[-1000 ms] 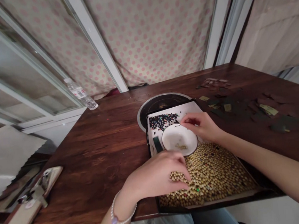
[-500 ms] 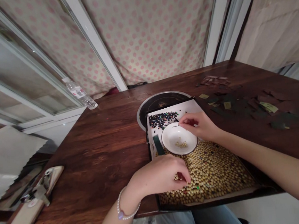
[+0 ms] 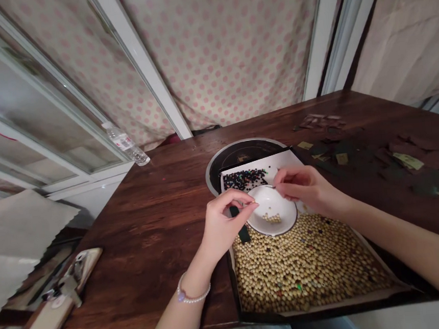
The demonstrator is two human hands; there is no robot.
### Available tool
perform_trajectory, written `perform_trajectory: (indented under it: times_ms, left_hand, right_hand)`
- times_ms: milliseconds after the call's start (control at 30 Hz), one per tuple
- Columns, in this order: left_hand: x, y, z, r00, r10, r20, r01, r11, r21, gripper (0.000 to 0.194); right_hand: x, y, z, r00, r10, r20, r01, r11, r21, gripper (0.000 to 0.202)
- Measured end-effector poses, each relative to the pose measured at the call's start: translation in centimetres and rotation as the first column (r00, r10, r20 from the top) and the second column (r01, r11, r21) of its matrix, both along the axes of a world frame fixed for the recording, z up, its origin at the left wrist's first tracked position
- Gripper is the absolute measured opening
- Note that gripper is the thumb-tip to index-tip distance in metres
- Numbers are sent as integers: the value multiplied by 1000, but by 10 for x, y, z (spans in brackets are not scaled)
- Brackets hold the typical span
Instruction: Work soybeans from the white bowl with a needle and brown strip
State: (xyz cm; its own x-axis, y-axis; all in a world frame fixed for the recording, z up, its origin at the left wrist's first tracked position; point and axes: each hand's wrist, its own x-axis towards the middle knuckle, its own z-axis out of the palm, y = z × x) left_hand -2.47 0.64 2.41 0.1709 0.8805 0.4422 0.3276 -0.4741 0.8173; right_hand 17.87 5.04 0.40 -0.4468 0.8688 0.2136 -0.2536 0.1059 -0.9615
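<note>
Pinching what looks like a tiny bead [image 3: 254,202] in the left hand [image 3: 220,226], over the left rim of the upright bowl [image 3: 286,213], toward the far left corner of the tray [image 3: 234,286]. Gripping a thin dark piece [image 3: 272,186] in the right hand [image 3: 311,189], pointed left, roughly crosswise.

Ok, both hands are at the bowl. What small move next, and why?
I'd probably ease the left hand toward the right hand. The left seems to pinch a bead by the bowl's left rim, while the right's fingertips are at the far rim. Only a gap over the bowl parts them; what the right holds is too small to tell.
</note>
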Motion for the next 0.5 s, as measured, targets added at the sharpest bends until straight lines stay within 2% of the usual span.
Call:
perform_trajectory:
  times_ms: [67, 167, 300, 500]
  left_hand:
    - [2, -2, -1, 999, -14, 49, 13, 1000, 14, 6]
    - [5, -6, 0, 993, -55, 105, 53, 998, 22, 8]
    - [7, -9, -2, 987, -79, 141, 75, 997, 33, 9]
    - [7, -9, -2, 994, -57, 92, 48, 994, 95, 10]
  right_hand:
    - [-3, -7, 2, 988, 156, -24, -157, 984, -79, 7]
    - [-7, -14, 4, 957, 276, -84, -284, 953, -102, 9]
    - [-8, -15, 2, 937, 324, -133, -338, 936, -96, 11]
    - [-7, -14, -2, 930, 336, -147, -356, 923, -143, 16]
